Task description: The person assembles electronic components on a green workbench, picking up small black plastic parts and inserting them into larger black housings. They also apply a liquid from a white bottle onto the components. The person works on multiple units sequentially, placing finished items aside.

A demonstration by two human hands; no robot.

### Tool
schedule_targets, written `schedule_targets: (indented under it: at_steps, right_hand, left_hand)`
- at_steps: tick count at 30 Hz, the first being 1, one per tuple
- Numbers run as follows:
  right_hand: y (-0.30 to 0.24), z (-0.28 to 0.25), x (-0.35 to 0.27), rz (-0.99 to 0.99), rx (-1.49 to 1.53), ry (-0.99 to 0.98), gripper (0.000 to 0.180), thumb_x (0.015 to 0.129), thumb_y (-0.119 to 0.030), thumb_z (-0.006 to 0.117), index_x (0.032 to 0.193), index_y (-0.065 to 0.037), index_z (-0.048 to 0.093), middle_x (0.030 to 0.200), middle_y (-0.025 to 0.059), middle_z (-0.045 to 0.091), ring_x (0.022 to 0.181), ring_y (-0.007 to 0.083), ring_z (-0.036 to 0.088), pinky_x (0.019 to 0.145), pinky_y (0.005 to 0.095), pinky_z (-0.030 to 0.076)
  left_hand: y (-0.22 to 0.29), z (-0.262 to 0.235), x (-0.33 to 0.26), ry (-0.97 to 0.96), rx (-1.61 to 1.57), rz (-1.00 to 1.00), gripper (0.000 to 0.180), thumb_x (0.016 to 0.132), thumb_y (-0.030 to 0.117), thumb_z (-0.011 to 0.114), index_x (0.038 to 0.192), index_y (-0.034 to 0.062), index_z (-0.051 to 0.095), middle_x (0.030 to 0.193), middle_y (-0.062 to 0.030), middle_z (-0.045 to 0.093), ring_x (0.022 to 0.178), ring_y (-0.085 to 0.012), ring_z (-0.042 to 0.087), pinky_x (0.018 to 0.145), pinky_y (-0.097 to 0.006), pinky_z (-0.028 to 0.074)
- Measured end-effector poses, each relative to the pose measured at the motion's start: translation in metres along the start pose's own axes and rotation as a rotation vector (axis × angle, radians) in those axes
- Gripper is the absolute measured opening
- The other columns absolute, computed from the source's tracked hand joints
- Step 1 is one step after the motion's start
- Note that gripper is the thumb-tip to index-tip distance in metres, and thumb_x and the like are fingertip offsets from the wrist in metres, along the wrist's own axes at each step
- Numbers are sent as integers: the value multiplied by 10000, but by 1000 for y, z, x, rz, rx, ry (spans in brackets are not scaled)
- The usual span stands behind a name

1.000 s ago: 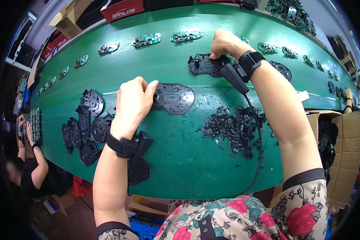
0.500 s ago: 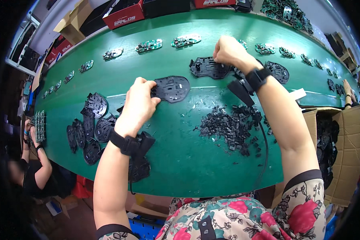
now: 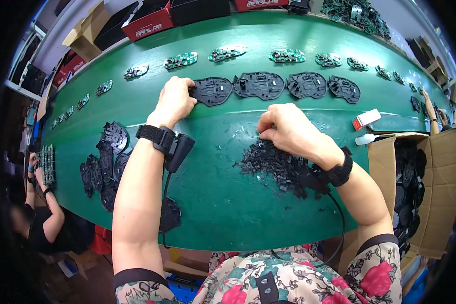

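My left hand (image 3: 175,101) grips the left edge of a black plastic mouse base shell (image 3: 213,91), which lies flat on the green table. That shell is the leftmost in a row with three more shells: one (image 3: 259,85) beside it, another (image 3: 307,85), and a last one (image 3: 344,89) at the right. Over the far edge of a heap of small black plastic parts (image 3: 268,164), my right hand (image 3: 293,133) has thumb and forefinger pinched together. Whatever lies between those fingertips is too small to make out.
Green circuit boards (image 3: 287,55) stand in a curved row behind the shells. More black shells (image 3: 106,162) are piled at the left. An open cardboard box (image 3: 430,197) with black shells stands at the right, near a small white bottle (image 3: 366,139). Co-workers' hands (image 3: 39,175) show at both sides.
My left hand has carried its shell up to the left end of the row. My right hand has left the shells and come down to the heap of small parts.
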State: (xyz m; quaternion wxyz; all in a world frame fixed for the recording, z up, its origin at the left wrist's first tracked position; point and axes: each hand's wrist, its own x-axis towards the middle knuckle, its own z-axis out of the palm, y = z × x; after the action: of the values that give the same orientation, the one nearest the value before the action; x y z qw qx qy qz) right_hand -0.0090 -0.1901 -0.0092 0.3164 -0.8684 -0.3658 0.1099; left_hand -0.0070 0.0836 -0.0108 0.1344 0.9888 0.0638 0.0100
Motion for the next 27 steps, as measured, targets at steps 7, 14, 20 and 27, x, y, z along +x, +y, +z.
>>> schedule_targets:
  at_steps: [7,14,20,27]
  right_hand:
    - [3,6,7,-33,-113,-118,101,746,-33,693,802,10,621,752,180,632,732,360,623,659,418,484]
    - [-14,-8,-8,-108,-85,-14,81,753,19,630,824,12,590,752,195,622,774,391,617,655,453,472]
    - [-9,-4,-14,-176,-78,97,88,753,1,652,838,7,629,759,196,638,784,379,638,677,452,492]
    - [-7,5,12,5,-119,-103,61,696,-39,677,716,14,656,724,219,649,734,394,649,683,447,519]
  left_hand:
    - [2,-1,-19,66,-11,16,476,758,162,753,1197,42,616,1190,-204,568,1111,-356,565,973,-407,450]
    - [9,-14,-56,341,-126,202,400,793,170,726,1150,23,619,1126,-170,604,996,-310,597,875,-389,486]
    - [36,-22,-100,236,-348,320,315,814,153,715,1093,29,640,1035,-137,640,869,-239,622,751,-340,502]
    - [38,-16,-120,164,-393,267,296,815,145,713,1078,24,650,1018,-132,651,876,-239,636,734,-343,506]
